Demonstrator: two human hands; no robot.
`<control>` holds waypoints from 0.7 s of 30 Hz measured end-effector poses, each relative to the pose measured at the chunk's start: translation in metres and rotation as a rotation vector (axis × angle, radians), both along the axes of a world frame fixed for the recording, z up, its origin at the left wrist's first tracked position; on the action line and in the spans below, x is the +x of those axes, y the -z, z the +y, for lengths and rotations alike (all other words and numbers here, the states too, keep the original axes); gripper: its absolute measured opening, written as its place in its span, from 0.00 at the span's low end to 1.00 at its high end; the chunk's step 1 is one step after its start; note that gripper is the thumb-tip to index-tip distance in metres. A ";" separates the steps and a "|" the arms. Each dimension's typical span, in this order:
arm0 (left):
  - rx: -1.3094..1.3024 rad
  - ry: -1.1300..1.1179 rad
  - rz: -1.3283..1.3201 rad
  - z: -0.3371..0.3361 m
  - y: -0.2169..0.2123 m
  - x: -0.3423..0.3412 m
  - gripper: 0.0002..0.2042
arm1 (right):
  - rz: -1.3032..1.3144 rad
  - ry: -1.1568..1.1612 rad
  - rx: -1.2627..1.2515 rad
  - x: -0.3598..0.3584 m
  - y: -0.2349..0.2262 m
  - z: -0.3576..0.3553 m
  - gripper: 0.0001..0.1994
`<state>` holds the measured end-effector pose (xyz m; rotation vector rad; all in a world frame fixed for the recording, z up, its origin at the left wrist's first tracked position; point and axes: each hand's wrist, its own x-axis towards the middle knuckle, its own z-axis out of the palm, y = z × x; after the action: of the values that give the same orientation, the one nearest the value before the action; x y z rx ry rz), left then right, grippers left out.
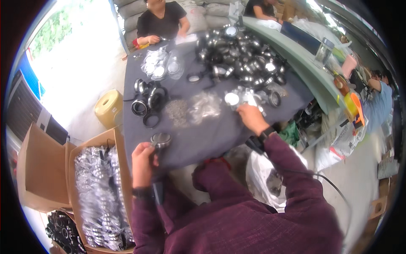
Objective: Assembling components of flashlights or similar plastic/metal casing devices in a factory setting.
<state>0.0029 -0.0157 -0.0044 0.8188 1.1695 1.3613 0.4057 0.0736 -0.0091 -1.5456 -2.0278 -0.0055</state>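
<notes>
At the table's near left edge, my left hand (pixel 143 163) has its fingers closed on the rim of a round metal-rimmed piece (pixel 161 139). My right hand (pixel 253 119) reaches over the cloth to a small pile of silvery discs and clear plastic (pixel 250 98). Its fingers are pinched together there, and what they hold is too small to make out. A white disc (pixel 231 99) lies just left of those fingertips, a black ring (pixel 274 99) to their right. Between my hands are a heap of clear plastic bits (pixel 204 106) and a heap of small grey parts (pixel 177 111).
Black rings (pixel 146 101) cluster at the table's left; a large heap of them (pixel 241 55) covers its far right. Bagged discs (pixel 156 63) lie farther back. An open carton (pixel 99 199) of wrapped parts stands left, near a yellow stool (pixel 108 109). A co-worker (pixel 163 23) sits opposite.
</notes>
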 end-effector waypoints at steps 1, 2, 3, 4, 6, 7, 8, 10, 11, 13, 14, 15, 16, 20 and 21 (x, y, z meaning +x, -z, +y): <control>0.000 -0.009 -0.001 0.000 0.000 0.000 0.02 | -0.001 -0.009 0.000 -0.002 -0.001 0.001 0.08; -0.001 -0.001 -0.006 -0.001 -0.001 0.000 0.02 | -0.084 0.007 -0.028 -0.004 -0.003 0.002 0.07; -0.002 0.008 -0.011 -0.001 -0.001 -0.001 0.03 | -0.167 0.024 -0.056 -0.006 -0.005 0.003 0.07; -0.002 0.003 -0.011 -0.001 0.000 -0.002 0.03 | -0.167 0.019 -0.055 -0.008 -0.005 0.004 0.07; -0.002 0.016 -0.034 -0.001 0.002 -0.004 0.03 | -0.351 0.075 -0.082 -0.010 -0.007 0.007 0.09; -0.002 0.012 -0.035 -0.001 0.002 -0.004 0.03 | -0.353 0.072 -0.082 -0.011 -0.009 0.007 0.09; 0.006 0.014 -0.036 -0.001 0.001 -0.003 0.03 | -0.371 0.040 -0.120 -0.011 -0.013 0.007 0.09; 0.016 0.013 -0.040 -0.001 0.000 -0.002 0.03 | -0.392 -0.043 -0.129 -0.006 -0.018 0.009 0.13; 0.019 0.019 -0.036 0.000 0.002 -0.003 0.02 | -0.395 -0.045 -0.127 -0.002 -0.018 0.009 0.13; 0.022 0.021 -0.037 0.000 0.001 -0.003 0.02 | -0.250 -0.235 -0.090 0.001 -0.023 0.007 0.17; 0.012 0.030 -0.032 -0.001 -0.001 -0.002 0.02 | -0.255 -0.240 -0.089 -0.001 -0.028 0.005 0.17; 0.000 0.038 -0.027 -0.001 -0.003 -0.002 0.02 | -0.153 -0.252 -0.240 0.000 -0.035 0.002 0.19; 0.000 0.031 -0.029 -0.002 -0.002 -0.003 0.02 | -0.049 -0.265 -0.392 -0.003 -0.042 -0.002 0.21; 0.013 0.029 -0.034 -0.004 -0.001 -0.006 0.02 | -0.075 -0.376 -0.350 -0.003 -0.044 -0.006 0.19; 0.001 0.043 -0.037 -0.002 -0.001 -0.005 0.02 | -0.183 -0.450 -0.213 0.002 -0.038 -0.002 0.16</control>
<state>-0.0019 -0.0172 -0.0037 0.8116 1.1168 1.3361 0.4078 0.0717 0.0290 -1.2081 -2.5523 0.2594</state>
